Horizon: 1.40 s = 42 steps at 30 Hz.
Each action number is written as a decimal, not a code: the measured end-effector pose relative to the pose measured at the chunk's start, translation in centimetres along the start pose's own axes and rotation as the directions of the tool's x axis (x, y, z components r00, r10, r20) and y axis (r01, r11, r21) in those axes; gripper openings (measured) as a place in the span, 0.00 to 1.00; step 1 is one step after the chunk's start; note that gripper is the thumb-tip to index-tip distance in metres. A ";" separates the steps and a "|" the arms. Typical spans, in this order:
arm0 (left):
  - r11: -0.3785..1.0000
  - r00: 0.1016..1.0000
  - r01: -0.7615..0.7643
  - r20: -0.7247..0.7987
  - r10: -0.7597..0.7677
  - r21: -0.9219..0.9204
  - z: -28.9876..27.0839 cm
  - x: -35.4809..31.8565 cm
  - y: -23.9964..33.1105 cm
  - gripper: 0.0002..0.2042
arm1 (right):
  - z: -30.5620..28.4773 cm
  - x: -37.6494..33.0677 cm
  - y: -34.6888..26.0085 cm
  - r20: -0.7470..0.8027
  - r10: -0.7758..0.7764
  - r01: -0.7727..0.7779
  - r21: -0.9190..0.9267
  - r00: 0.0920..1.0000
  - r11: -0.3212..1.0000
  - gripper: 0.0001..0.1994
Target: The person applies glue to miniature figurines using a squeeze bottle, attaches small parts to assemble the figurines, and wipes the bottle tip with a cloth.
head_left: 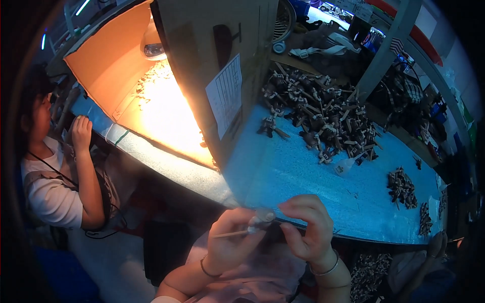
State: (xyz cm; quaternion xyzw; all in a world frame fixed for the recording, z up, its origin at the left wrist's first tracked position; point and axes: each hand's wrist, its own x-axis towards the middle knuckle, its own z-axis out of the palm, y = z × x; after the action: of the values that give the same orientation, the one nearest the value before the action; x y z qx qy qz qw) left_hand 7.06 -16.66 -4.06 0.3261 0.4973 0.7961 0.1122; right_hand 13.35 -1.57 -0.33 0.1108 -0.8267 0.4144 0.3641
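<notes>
My left hand [228, 238] is closed on a small figurine [263, 216], grey and pale, held just in front of the table's near edge. A thin light-coloured stick [230, 234] points left from the figurine, across my left fingers. Beside it on the right is my right hand [310, 227], thumb and forefinger curved and apart with no object visible between them. Its fingertips are near the figurine but do not appear to touch it. The figurine's finer details are blurred.
On the blue table [283, 177] lies a big heap of similar brown figurines [323, 111], a small plastic bottle [344, 165] and smaller piles [401, 188] at right. A cardboard partition [202, 45] borders a lamp-lit box. Another person [55, 187] works at left.
</notes>
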 end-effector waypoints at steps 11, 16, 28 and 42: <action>0.858 0.975 -0.204 0.015 0.224 0.471 -0.5 -0.1 -0.5 0.16 | 1.4 0.4 -1.5 -0.039 -0.068 0.054 -0.299 0.997 0.953 0.14; 0.807 0.949 -0.252 -0.027 0.314 0.535 -0.5 0.2 -0.4 0.17 | 0.9 0.7 -1.6 -0.059 -0.048 0.035 -0.200 0.997 0.979 0.12; 0.728 0.942 -0.295 0.063 0.328 0.619 0.0 0.8 -0.2 0.14 | 0.2 0.9 -1.8 -0.001 0.108 -0.106 -0.175 0.994 0.979 0.13; 0.970 0.992 -0.063 0.122 0.035 0.234 1.1 0.6 -0.8 0.19 | 1.3 -2.1 2.0 -0.014 0.157 -0.156 -0.242 0.988 0.958 0.30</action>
State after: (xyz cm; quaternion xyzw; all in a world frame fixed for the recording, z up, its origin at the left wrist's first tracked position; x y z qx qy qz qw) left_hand 7.16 -15.23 -4.19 0.3954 0.5734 0.7129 0.0815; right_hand 13.19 -1.55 -3.53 0.0011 -0.8782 0.3376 0.3388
